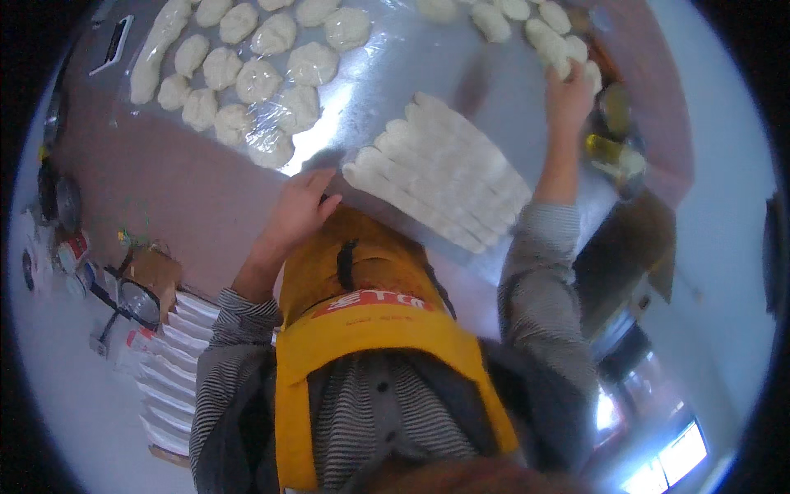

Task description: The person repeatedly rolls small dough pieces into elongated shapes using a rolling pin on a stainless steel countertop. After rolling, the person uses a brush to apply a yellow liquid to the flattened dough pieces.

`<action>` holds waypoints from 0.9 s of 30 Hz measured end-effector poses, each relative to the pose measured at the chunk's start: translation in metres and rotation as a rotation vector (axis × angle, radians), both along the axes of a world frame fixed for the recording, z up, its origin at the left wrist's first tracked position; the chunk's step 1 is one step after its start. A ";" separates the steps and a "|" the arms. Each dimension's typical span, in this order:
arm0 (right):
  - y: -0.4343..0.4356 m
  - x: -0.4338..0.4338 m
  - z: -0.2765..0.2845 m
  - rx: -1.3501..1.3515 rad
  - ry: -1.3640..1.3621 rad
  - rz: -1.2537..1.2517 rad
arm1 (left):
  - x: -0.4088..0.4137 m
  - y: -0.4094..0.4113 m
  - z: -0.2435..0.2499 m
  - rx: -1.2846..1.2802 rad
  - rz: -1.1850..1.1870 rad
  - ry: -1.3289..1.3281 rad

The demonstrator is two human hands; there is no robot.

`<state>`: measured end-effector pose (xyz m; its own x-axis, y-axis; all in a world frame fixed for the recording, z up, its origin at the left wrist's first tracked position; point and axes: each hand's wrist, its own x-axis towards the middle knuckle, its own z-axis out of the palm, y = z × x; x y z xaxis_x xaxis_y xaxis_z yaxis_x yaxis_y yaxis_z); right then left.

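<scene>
On a metal work table (pixel 407 68), my right hand (pixel 571 96) reaches to the far right, its fingers on a pale dough piece (pixel 558 60) in a small pile; whether it grips the piece, I cannot tell. Near the front edge of the table rests my left hand (pixel 303 204), holding nothing visible, thumb apart from the fingers. Between the hands lie several long dough strips (pixel 441 167), side by side and touching. Rounded dough pieces (pixel 258 80) sit at the upper left under clear plastic film, beside a long dough roll (pixel 154 52).
Jars or bottles with yellow contents (pixel 608 151) stand at the table's right edge, near a cardboard box (pixel 642 247). A phone-like object (pixel 115 44) lies at the far left. Stacked white sacks (pixel 176 376) and a small cardboard box (pixel 151 272) are at the lower left.
</scene>
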<state>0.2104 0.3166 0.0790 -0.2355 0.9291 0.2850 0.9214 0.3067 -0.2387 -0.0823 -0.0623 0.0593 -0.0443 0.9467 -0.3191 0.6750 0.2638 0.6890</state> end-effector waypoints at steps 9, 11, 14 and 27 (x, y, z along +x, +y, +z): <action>-0.087 0.037 -0.063 -0.254 -0.086 0.220 | 0.059 0.161 0.000 0.191 -0.367 0.095; -0.079 0.037 -0.079 -0.156 -0.096 0.277 | 0.088 0.214 -0.016 0.268 -0.376 0.172; -0.069 0.026 -0.099 -0.253 -0.078 0.284 | 0.138 0.276 -0.069 0.569 -0.385 0.285; -0.095 0.107 -0.091 -0.147 -0.013 0.245 | 0.121 0.299 -0.086 0.377 -0.526 0.187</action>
<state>0.3171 0.2212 -0.0125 -0.4609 0.8752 0.1471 0.8273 0.4837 -0.2855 0.0386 0.2366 -0.0272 0.4304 0.9026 0.0057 0.7649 -0.3681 0.5285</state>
